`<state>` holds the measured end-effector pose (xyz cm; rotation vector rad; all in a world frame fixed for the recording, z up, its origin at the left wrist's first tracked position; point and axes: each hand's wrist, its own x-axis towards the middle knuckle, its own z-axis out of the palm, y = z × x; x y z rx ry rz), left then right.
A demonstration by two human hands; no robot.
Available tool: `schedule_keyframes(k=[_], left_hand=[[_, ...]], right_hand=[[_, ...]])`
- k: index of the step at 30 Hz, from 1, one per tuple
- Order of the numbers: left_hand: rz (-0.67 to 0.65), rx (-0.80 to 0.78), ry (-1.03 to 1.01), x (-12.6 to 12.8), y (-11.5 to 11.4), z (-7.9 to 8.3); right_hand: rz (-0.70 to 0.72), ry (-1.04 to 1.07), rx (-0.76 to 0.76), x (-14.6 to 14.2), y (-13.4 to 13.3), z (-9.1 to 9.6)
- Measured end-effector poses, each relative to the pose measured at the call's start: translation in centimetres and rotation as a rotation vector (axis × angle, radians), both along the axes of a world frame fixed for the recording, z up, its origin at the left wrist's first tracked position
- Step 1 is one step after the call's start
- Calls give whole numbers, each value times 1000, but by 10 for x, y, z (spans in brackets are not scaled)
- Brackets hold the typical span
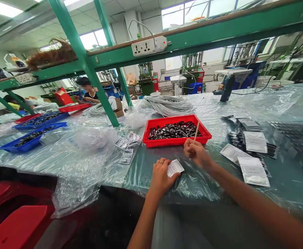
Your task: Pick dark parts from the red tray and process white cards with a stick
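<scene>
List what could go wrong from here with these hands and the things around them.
The right hand, gripping a thin stick, is close to the red tray; a knock might spill its small black parts.
The right forearm passes near the loosely stacked packets, which it could brush askew.
The wrinkled plastic sheet might catch the white packet in the left hand.

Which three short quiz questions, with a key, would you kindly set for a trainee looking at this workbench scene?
1. True or false: the left hand touches a white, rectangular printed packet.

2. What does the right hand hold?
A) a green glass bottle
B) a thin, pale stick
C) a blue plastic tray

3. Which container nearest the hands holds many small, black pieces?

Key: 1. True. 2. B. 3. The red, rectangular plastic tray.
</scene>
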<state>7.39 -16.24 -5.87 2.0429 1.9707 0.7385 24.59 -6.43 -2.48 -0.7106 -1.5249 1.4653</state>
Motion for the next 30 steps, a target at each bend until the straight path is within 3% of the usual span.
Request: schedule_keyframes(k=[3,8,11,15,18,20,23,26,30], left_hand=[[31,20,-20,3,0,-5],[10,48,-46,2,-1,-8],[7,55,-34,2,-1,-7],[32,53,-15,3,-2,-8],[-3,58,7,4,-3,-10],[-17,90,28,4,-4,-11],[56,157,68,3,-7,-12],[116,168,118,3,-9,-12],[63,153,85,0,-8,-16]], right_hand=[[85,272,-224,-42,-2,0],[7,239,-258,-79,3,-10],[-9,196,-235,-80,-4,-18],[58,90,-224,-56,-26,-23],[152,17,-222,-36,-34,-17],[142,93,-242,-34,-31,-10],[95,263,-270,-49,-22,-2],[54,280,-267,-72,-16,-3],[-18,264,-266,-94,-14,-13]])
